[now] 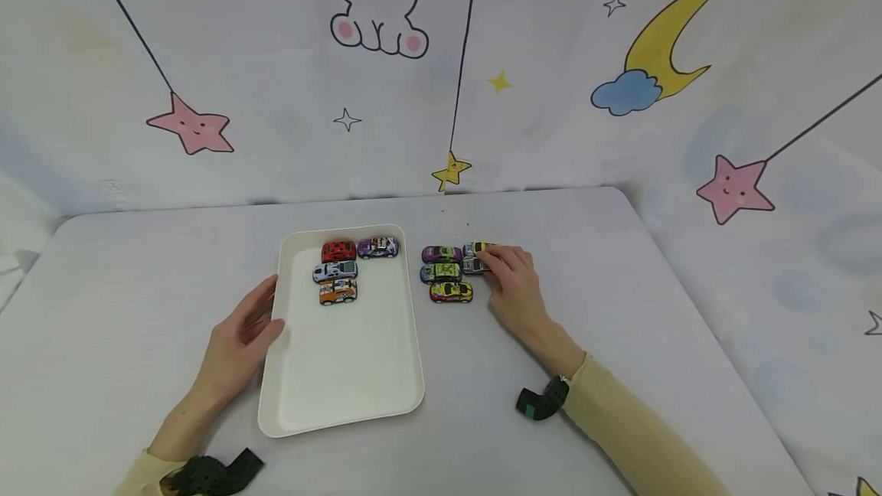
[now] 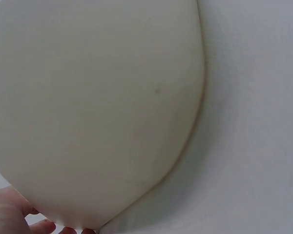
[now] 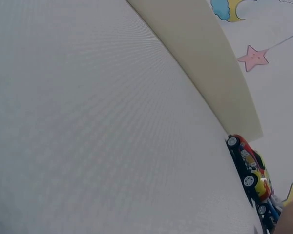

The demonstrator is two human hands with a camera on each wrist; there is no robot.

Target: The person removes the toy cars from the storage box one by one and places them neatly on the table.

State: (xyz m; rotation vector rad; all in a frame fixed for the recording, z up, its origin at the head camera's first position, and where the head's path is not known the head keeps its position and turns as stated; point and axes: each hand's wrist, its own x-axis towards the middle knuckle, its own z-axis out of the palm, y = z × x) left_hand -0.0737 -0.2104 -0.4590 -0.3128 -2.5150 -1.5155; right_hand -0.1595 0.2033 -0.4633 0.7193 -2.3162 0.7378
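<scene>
In the head view, my left hand point(image 1: 237, 339) grips the left rim of a white rectangular tray point(image 1: 344, 373), thumb at the rim. Four small toy cars lie toward its far end: red spotted point(image 1: 338, 251), purple-and-white point(image 1: 378, 247), silver-blue point(image 1: 334, 271) and orange-and-white point(image 1: 338, 292). To the tray's right, my right hand point(image 1: 517, 289) pinches a grey toy car point(image 1: 474, 265), partly covering it and a yellow-and-white car point(image 1: 475, 248) behind. Beside them sit a purple car point(image 1: 442, 254), a green-and-blue car point(image 1: 441, 272) and a yellow-and-red car point(image 1: 451, 292).
A white cloth covers the table point(image 1: 620, 312). Behind it rises a white backdrop point(image 1: 276, 136) printed with stars, a moon and a bear. Dark wrist devices point(image 1: 544, 399) are worn on both arms.
</scene>
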